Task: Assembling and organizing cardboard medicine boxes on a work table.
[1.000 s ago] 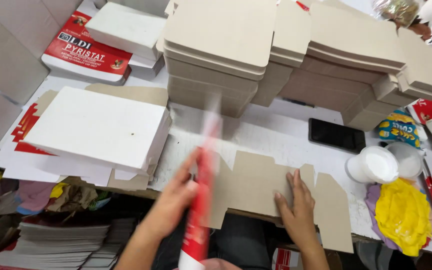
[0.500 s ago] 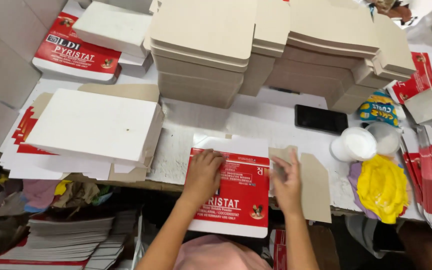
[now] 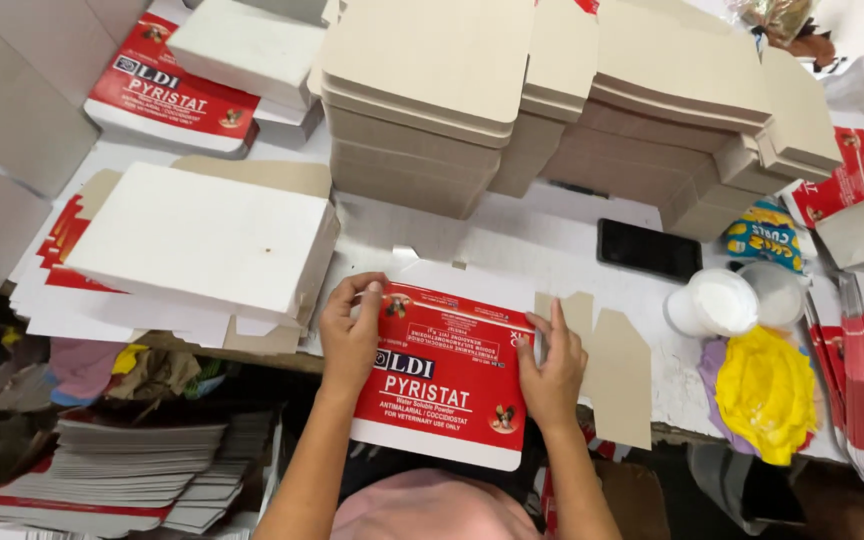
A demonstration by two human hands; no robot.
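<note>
step: flattening a red carton (image 3: 447, 375) on the counter (image 3: 552, 240), looks like mid-fold

left hand (image 3: 352, 335): fingers curled, pinching the carton's top-left edge

right hand (image 3: 552, 370): fingers spread flat, pressing the carton's right edge

carton: between both hands, hanging a bit over the counter's near edge

next: probably needs a firm crease (guessing), with the right hand kept pressing

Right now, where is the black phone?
In the head view, the phone lies on the white table, right of centre, between the cardboard stacks and a white lid.
</note>
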